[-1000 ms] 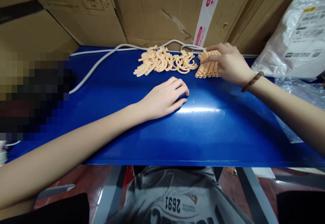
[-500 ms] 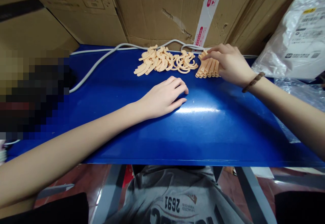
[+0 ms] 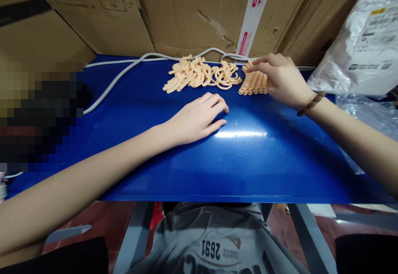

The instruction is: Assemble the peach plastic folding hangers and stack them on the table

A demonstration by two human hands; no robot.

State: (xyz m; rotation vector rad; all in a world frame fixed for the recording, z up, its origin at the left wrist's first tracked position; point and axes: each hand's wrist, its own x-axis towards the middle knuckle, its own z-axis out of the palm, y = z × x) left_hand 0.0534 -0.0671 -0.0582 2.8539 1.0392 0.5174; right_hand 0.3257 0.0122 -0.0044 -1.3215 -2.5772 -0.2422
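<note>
Near the far edge of the blue counter (image 3: 248, 162), the right hand (image 3: 281, 79) lies against a neat row of peach plastic pieces (image 3: 253, 84). Its fingers reach over the row's far end and its palm covers the right side. Whether its grip pinches any piece or only presses on the row cannot be told. Just left of the row lies a loose pile of the same curved pieces (image 3: 202, 74), with a white cable (image 3: 124, 73) running behind it. The left hand (image 3: 197, 118) rests palm down mid-counter, its grip released and holding nothing. The step in hand looks like squaring up the row. A next move would call for a light touch, so the aligned pieces do not slide apart.
</note>
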